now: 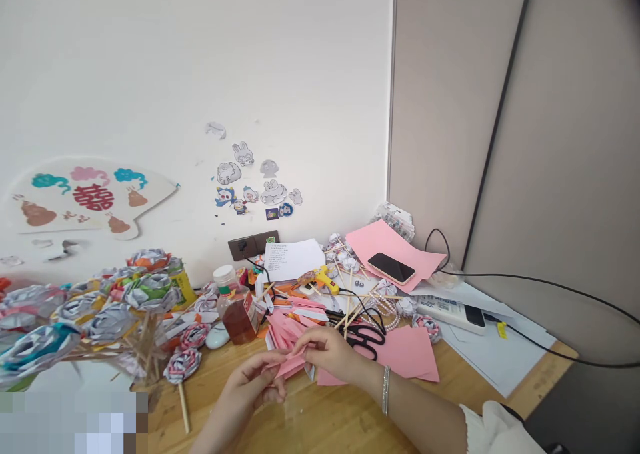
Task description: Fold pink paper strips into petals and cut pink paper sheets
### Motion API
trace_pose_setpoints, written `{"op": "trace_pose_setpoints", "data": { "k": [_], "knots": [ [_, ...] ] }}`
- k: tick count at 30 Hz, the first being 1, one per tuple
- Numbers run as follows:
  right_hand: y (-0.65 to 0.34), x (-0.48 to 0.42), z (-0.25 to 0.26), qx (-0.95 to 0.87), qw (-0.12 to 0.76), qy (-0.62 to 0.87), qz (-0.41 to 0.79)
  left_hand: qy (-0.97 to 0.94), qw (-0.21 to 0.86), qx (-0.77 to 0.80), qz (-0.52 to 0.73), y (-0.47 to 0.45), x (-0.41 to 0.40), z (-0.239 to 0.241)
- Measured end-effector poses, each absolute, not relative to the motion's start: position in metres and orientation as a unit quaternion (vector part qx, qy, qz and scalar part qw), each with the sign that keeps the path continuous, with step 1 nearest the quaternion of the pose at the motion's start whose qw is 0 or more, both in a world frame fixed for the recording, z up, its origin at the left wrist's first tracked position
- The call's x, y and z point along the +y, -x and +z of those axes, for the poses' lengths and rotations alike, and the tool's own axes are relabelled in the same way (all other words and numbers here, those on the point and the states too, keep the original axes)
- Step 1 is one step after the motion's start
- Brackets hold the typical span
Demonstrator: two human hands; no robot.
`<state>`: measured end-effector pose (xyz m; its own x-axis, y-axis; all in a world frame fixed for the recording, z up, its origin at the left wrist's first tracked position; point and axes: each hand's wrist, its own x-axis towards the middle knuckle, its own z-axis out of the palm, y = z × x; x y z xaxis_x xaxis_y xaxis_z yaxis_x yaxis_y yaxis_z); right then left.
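Between my two hands is a small piece of pink paper (289, 367), pinched near the front of the desk. My left hand (260, 379) grips its left side with thumb and fingers. From the right, my right hand (323, 353) pinches its upper edge; a bracelet circles that wrist. Behind them lies a heap of folded pink paper strips (286, 331). Black-handled scissors (367, 337) rest just right of my right hand, partly over a flat pink sheet (407, 354). A paper rose on a stick (183, 366) lies to the left.
Many paper roses (107, 321) crowd the left side. A bottle of reddish-brown liquid (237, 311) stands behind my left hand. Farther back are a yellow glue gun (326, 281), a phone (391, 267) on pink paper, and a power strip (450, 313). Black cables (540, 278) cross the right.
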<state>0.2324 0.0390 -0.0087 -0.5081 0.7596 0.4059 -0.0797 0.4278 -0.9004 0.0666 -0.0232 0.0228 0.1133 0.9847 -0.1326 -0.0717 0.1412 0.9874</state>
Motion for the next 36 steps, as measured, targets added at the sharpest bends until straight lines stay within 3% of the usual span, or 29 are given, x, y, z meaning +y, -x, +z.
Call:
{"op": "trace_pose_setpoints", "data": {
  "k": [6, 16, 22, 30, 36],
  "knots": [
    [-0.232, 0.04, -0.011, -0.714, 0.437, 0.247, 0.488, -0.479, 0.573, 0.49, 0.449, -0.069, -0.024, 0.025],
    [-0.23, 0.038, -0.011, -0.724, 0.414, 0.266, 0.483, -0.531, 0.46, 0.542, 0.462, -0.07, -0.016, 0.014],
    [-0.228, 0.037, -0.015, -0.723, 0.35, 0.312, 0.507, -0.544, 0.428, 0.555, 0.461, -0.074, -0.016, 0.013],
    [-0.228, 0.04, -0.013, -0.709, 0.358, 0.293, 0.531, -0.485, 0.563, 0.539, 0.396, -0.069, -0.017, 0.011],
    [-0.227, 0.045, -0.022, -0.697, 0.377, 0.271, 0.546, -0.472, 0.541, 0.539, 0.441, -0.064, -0.014, 0.012]
  ]
}}
